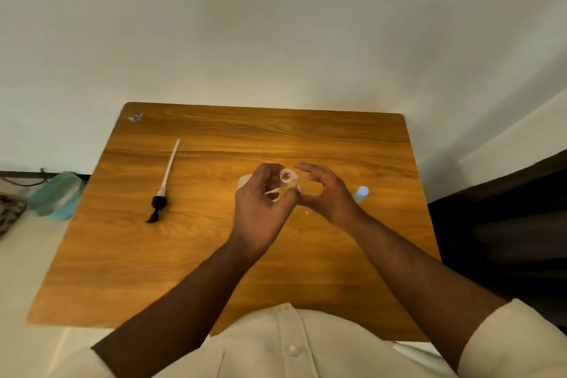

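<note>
Above the middle of the wooden surface [214, 255], the left hand [264, 209] has its grip curled round a clear bottle [288, 177], whose body is mostly hidden. The right hand [326, 193] is just beside it, grip loosely apart; whether it touches the bottle is unclear. A pump [159, 201] lies well to the left.

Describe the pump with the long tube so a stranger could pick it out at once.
Start at the wooden table and go to its left half, apart from the left hand and right hand at the middle. There the pump lies flat: a black head nearest the person, a white tube pointing to the far edge. Nothing else there is long and thin.
</note>
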`<state>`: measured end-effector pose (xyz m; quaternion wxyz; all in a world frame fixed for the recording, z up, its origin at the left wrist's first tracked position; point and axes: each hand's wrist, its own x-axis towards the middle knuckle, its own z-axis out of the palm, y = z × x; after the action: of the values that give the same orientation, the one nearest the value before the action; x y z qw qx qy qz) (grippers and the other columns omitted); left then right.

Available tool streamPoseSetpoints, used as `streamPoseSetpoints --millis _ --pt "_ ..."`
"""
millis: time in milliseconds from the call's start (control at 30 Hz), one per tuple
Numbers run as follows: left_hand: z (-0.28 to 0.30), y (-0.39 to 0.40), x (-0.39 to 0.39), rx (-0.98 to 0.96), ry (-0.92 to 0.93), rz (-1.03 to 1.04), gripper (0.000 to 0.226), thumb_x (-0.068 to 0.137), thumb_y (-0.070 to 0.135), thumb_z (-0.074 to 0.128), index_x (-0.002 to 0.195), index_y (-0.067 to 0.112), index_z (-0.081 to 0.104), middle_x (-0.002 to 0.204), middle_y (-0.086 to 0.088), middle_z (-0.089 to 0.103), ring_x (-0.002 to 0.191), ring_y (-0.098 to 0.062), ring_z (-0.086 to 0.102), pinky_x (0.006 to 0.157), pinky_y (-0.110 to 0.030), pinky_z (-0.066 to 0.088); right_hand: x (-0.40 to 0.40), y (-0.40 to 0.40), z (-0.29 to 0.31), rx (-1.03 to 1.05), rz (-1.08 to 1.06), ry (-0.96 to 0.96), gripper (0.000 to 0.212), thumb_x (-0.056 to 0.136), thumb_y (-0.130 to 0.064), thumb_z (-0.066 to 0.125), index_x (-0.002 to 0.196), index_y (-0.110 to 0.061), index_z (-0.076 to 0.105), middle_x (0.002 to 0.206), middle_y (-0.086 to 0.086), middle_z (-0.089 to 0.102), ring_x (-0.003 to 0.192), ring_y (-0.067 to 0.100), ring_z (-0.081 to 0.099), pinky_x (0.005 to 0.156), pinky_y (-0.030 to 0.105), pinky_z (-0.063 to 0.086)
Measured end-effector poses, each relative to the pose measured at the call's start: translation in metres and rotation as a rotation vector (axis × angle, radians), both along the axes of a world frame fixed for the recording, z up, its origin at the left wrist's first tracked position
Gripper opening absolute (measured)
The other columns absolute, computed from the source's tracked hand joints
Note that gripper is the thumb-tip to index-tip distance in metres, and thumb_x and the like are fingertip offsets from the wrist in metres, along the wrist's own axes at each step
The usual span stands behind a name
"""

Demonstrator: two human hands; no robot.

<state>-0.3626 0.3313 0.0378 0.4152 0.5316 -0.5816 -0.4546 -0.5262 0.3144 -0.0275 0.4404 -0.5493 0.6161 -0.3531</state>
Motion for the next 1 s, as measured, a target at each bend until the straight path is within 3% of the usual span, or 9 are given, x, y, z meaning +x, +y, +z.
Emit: streamPoseSetpoints --millis 100,200,300,500,600,667,733,867,1000 --pt "0.01 -0.001 0.041 -0.02 0.014 0.031 0.028 0.08 0.011 0.075 0.106 0.02 0.065 0.096 0.007 0.072 0.094 -0.005 0.069 0.076 -0.024 0.057 0.041 -0.01 0.0 0.131 0.089 -0.105 0.103 0.06 -0.022 0.088 0.142 -0.042 0.03 0.152 -0.005 0.03 0.137 0.012 0.031 0.093 0.05 0.049" --pt "0.013 -0.005 0.078 0.013 0.041 0.069 0.032 0.083 0.007 0.074 0.112 0.018 0.065 0.097 0.007 0.071 0.09 -0.003 0.068 0.07 -0.016 0.055 0.072 -0.019 -0.008 0.126 0.122 0.037 0.115 0.054 -0.029 0.091 0.145 -0.043 0.022 0.151 -0.002 0.031 0.134 0.016 0.035 0.1 0.043 0.045" --pt "0.012 -0.01 0.109 0.08 0.09 0.067 0.032 0.082 0.007 0.075 0.112 0.013 0.066 0.098 0.002 0.071 0.092 -0.009 0.07 0.073 -0.022 0.057 0.088 -0.021 -0.018 0.068 0.034 0.087 0.102 0.053 -0.029 0.092 0.138 -0.04 0.038 0.141 -0.003 0.04 0.125 0.016 0.043 0.099 0.032 0.043" --pt "0.009 -0.018 0.15 0.161 0.116 -0.036 0.034 0.077 -0.002 0.076 0.107 0.007 0.065 0.11 -0.005 0.072 0.104 -0.016 0.068 0.08 -0.025 0.056 0.1 -0.016 -0.024 -0.017 -0.065 0.08 0.085 0.044 -0.042 0.092 0.119 -0.038 0.054 0.125 -0.004 0.054 0.111 0.017 0.054 0.092 0.043 0.052" --pt "0.008 -0.016 0.165 0.158 0.126 -0.092 0.037 0.078 -0.001 0.076 0.11 0.009 0.063 0.108 -0.009 0.071 0.102 -0.024 0.068 0.089 -0.038 0.055 0.114 -0.015 -0.011 -0.096 -0.073 0.187 0.084 0.052 -0.031 0.092 0.125 -0.028 0.053 0.124 -0.003 0.051 0.11 0.014 0.05 0.09 0.028 0.049" --pt "0.01 -0.012 0.171 0.136 0.099 -0.115 0.041 0.079 0.004 0.077 0.114 0.015 0.06 0.107 -0.005 0.072 0.101 -0.02 0.068 0.092 -0.037 0.054 0.121 -0.014 0.003 -0.197 -0.025 0.28 0.083 0.056 -0.029 0.09 0.129 -0.023 0.05 0.126 0.0 0.05 0.109 0.009 0.046 0.085 0.011 0.04" --pt "0.013 -0.009 0.175 0.098 0.074 -0.142 0.039 0.08 0.006 0.077 0.113 0.017 0.06 0.107 0.0 0.071 0.101 -0.015 0.068 0.092 -0.036 0.055 0.128 -0.015 0.022 -0.315 0.022 0.354 0.083 0.059 -0.027 0.089 0.131 -0.021 0.048 0.126 0.003 0.049 0.11 0.009 0.044 0.083 0.007 0.036" --pt "0.021 -0.005 0.175 0.083 0.076 -0.179 0.037 0.08 0.008 0.077 0.109 0.029 0.065 0.108 0.011 0.07 0.099 -0.009 0.069 0.083 -0.034 0.059 0.134 -0.02 0.066 -0.517 0.11 0.561 0.082 0.064 -0.033 0.086 0.133 -0.019 0.045 0.129 0.008 0.048 0.116 0.019 0.047 0.081 0.024 0.051" --pt "0.035 -0.003 0.165 0.024 0.116 -0.16 0.041 0.079 0.013 0.078 0.116 0.026 0.066 0.115 0.008 0.069 0.102 -0.011 0.068 0.076 -0.033 0.06 0.129 -0.025 0.104 -0.679 0.174 0.778 0.079 0.067 -0.035 0.083 0.133 -0.016 0.044 0.13 0.012 0.049 0.119 0.025 0.048 0.073 0.035 0.059"
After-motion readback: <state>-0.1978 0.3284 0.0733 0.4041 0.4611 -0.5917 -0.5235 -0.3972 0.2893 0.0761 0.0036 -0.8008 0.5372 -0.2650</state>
